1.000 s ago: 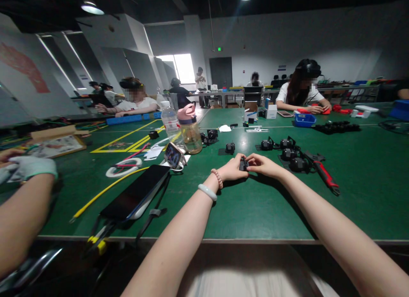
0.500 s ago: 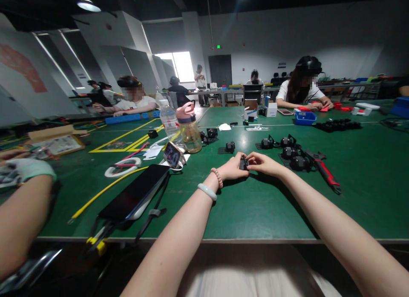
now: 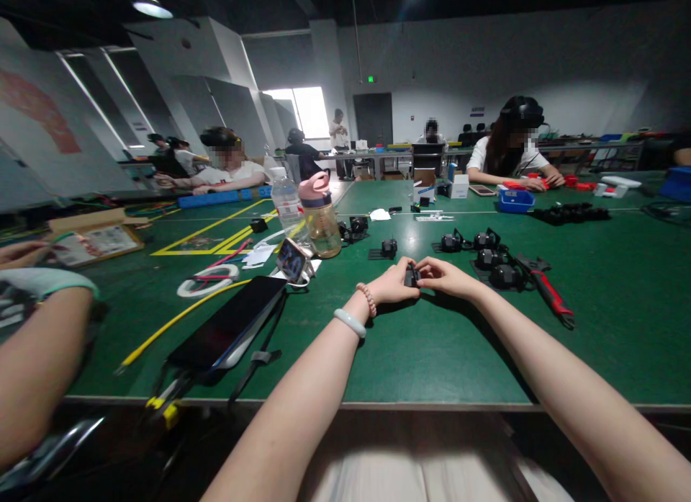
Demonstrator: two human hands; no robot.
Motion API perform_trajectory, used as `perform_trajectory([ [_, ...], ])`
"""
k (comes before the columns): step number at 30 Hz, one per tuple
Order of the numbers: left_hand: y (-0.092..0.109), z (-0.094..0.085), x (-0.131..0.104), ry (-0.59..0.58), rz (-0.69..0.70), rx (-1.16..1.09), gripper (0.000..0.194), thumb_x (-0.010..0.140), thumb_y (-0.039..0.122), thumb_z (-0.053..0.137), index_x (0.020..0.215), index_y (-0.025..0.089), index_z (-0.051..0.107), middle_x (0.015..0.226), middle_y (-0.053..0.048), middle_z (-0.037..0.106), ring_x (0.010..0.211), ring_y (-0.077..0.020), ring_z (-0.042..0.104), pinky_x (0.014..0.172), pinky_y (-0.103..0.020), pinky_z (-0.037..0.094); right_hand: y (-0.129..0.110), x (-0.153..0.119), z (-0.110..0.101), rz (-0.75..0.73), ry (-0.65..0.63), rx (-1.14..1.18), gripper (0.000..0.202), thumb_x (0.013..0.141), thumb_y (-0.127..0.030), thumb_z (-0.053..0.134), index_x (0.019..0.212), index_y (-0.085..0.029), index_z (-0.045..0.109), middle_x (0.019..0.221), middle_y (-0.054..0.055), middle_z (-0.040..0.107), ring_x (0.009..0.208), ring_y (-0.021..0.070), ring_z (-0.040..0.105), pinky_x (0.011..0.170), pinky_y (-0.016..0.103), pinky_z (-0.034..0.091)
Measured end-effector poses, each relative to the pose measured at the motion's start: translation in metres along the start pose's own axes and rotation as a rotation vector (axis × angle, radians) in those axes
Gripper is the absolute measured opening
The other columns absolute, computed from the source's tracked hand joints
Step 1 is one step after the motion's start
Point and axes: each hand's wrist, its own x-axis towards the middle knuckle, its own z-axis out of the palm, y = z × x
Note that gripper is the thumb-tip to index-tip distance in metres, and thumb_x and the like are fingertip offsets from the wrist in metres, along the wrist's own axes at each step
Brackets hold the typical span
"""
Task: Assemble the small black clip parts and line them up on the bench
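Between my two hands is a small black part [image 3: 412, 276], mostly hidden by my fingers, just above or on the green table. My left hand [image 3: 395, 283] grips it from the left, fingers curled round it. From the right, my right hand [image 3: 438, 275] pinches it between thumb and fingertips. Right of my hands lie several similar black parts with bases [image 3: 489, 258]. Beyond my left hand sits another black part [image 3: 389, 248] on a flat base. An adjustable wrench with red and black handles [image 3: 551, 293] lies to the right.
A clear bottle [image 3: 288, 203] and a pink-lidded bottle [image 3: 322, 217] stand left of centre. Nearer are a propped phone [image 3: 293, 260], a large black device [image 3: 232, 322] and a yellow cable [image 3: 181, 318]. A co-worker's arm [image 3: 48, 358] reaches in at left; a blue bin [image 3: 515, 200] stands far right.
My hands keep the same hold on the black part. The co-worker's hand at the left has shifted slightly, and the far-right worker's hands have moved a little.
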Motion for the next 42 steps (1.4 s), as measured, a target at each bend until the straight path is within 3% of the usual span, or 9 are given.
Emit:
perform_trajectory([
  [12,0.0104,-0.0017,-0.0038,0.020,-0.052,-0.052,0.052,0.052,0.022,0.059,0.100,0.016,0.039,0.082,-0.002,0.053,0.070,-0.0148,0.053,0.061,-0.026,0.043,-0.0030,-0.0010,0.0007,0.010,0.000,-0.014,0.035,0.063,-0.027,0.060,0.095,-0.017,0.048,0.086,0.002,0.057,0.077,0.0126,0.053,0.070,0.027,0.040],
  [42,0.0060,-0.0008,-0.0021,0.013,-0.027,-0.022,0.052,0.053,0.025,0.059,0.100,0.016,0.039,0.082,-0.002,0.052,0.069,-0.0136,0.052,0.060,-0.025,0.043,-0.0054,-0.0021,0.0012,0.008,-0.006,-0.010,0.034,0.064,-0.027,0.060,0.094,-0.017,0.047,0.086,0.003,0.056,0.075,0.0116,0.052,0.070,0.027,0.040],
])
